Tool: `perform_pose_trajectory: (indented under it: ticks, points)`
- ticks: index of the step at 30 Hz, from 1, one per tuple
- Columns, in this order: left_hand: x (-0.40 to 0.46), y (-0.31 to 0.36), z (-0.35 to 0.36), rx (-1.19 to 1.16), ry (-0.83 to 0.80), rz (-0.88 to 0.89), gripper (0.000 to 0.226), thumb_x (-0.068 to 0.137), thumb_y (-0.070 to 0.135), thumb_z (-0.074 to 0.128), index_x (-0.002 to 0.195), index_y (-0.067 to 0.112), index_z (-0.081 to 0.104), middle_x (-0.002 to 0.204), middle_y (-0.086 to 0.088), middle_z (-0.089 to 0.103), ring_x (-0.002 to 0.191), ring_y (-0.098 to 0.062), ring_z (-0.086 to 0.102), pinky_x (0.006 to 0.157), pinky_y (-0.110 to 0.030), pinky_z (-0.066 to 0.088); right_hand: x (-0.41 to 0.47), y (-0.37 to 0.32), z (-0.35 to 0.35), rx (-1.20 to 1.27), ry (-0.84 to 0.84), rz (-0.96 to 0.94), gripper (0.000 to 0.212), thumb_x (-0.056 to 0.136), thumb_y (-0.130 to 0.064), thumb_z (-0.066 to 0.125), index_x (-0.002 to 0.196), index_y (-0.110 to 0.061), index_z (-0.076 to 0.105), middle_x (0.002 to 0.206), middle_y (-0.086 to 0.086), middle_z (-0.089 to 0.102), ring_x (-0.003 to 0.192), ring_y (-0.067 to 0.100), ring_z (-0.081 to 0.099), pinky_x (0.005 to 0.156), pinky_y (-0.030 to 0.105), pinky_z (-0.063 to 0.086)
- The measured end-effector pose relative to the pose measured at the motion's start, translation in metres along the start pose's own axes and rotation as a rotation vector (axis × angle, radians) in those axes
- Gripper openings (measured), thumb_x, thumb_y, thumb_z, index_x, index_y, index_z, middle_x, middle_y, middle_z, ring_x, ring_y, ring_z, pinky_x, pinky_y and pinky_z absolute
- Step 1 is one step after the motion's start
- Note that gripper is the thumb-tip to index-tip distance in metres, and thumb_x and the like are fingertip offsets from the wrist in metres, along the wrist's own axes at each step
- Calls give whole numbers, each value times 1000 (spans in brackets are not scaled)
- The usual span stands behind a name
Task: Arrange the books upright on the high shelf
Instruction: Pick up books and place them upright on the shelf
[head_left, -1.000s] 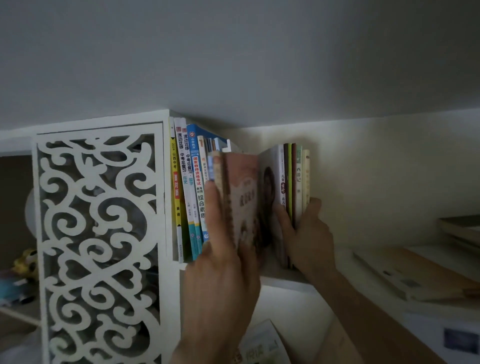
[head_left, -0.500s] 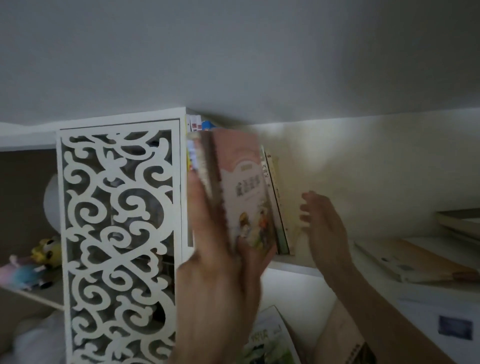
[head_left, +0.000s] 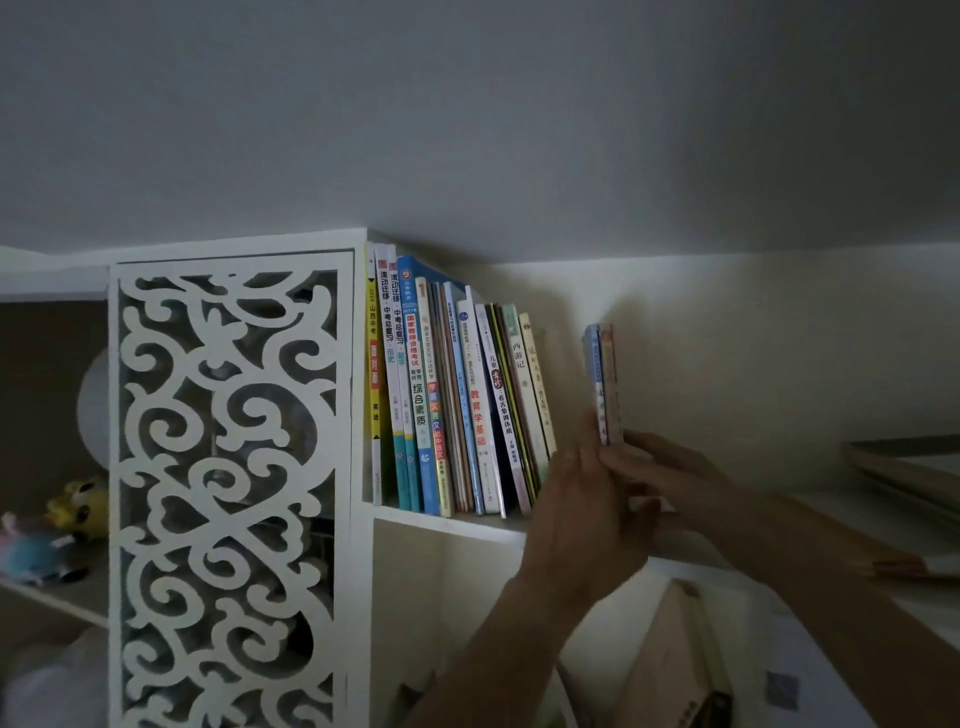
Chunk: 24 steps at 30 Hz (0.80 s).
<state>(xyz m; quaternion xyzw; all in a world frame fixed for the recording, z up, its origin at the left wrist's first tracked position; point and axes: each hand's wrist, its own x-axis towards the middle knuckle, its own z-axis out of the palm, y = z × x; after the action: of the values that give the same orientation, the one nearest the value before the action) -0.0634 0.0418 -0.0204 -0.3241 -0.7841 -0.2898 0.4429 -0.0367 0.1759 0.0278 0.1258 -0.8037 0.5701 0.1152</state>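
While a row of books (head_left: 457, 395) stands upright at the left end of the high shelf (head_left: 447, 521), the left hand (head_left: 587, 514) and right hand (head_left: 670, 478) together pinch two thin books (head_left: 603, 384), upright, apart from the row. Probably the next move is sliding them left against it.
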Motion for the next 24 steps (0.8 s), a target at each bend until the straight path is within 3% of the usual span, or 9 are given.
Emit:
perform_pose_trajectory:
  ticks: [3, 5, 6, 11, 15, 19, 21, 24]
  points:
    - [-17, -27, -23, 180, -47, 184, 72, 90, 53, 58, 153, 22, 42, 156, -3, 39, 146, -22, 31, 122, -43, 29, 9, 5, 0, -37, -43, -9, 50, 74, -38, 84, 118, -44, 61, 107, -1, 72, 91, 12, 73, 68, 25, 60]
    - [-27, -43, -39, 270, -74, 195, 83, 92, 57, 56, 162, 25, 23, 171, -6, 8, 158, -25, 0, 127, -46, 9, 15, 7, 4, -60, -35, -17, 60, 65, -44, 87, 119, -43, 62, 104, 2, 74, 91, 16, 74, 77, 33, 62]
    - [-30, -52, -43, 336, -84, 187, 87, 94, 57, 54, 163, 24, 13, 171, -5, -2, 158, -24, -7, 127, -47, 7, 19, 8, 8, -66, -19, -23, 64, 61, -48, 88, 119, -41, 62, 102, 3, 75, 90, 16, 75, 82, 37, 62]
    - [-20, -88, -54, 557, -134, 154, 90, 97, 46, 53, 163, 18, -1, 171, 1, -9, 157, -16, -8, 127, -47, 15, 45, 18, 27, -147, 74, -52, 86, 42, -76, 86, 117, -40, 63, 93, -2, 78, 83, 14, 76, 84, 42, 63]
    - [-9, -108, -59, 625, -174, 198, 95, 94, 47, 59, 163, 21, -2, 171, 3, -9, 157, -15, -9, 126, -44, 10, 61, 26, 29, -159, 130, -75, 70, 51, -74, 87, 111, -46, 63, 93, -7, 76, 80, 6, 75, 80, 36, 63]
    - [-7, -110, -60, 634, -181, 201, 95, 95, 48, 58, 163, 20, -1, 171, 1, -7, 158, -18, -8, 125, -46, 10, 69, 27, 28, -192, 109, -53, 84, 43, -80, 86, 115, -44, 62, 96, -8, 76, 83, 7, 75, 83, 37, 63]
    - [-9, -108, -60, 640, -198, 186, 94, 95, 45, 60, 164, 20, 0, 172, 0, -6, 158, -19, -6, 126, -47, 12, 65, 29, 29, -206, 131, -38, 85, 46, -83, 82, 116, -41, 62, 98, -10, 76, 85, 8, 75, 84, 38, 62]
    - [-13, -92, -57, 562, -134, 119, 89, 94, 30, 61, 164, 17, 6, 172, -3, -2, 158, -20, -4, 126, -48, 11, 45, 27, 31, -338, 116, -34, 69, 67, -83, 69, 119, -38, 58, 107, -11, 72, 95, 10, 70, 90, 38, 57]
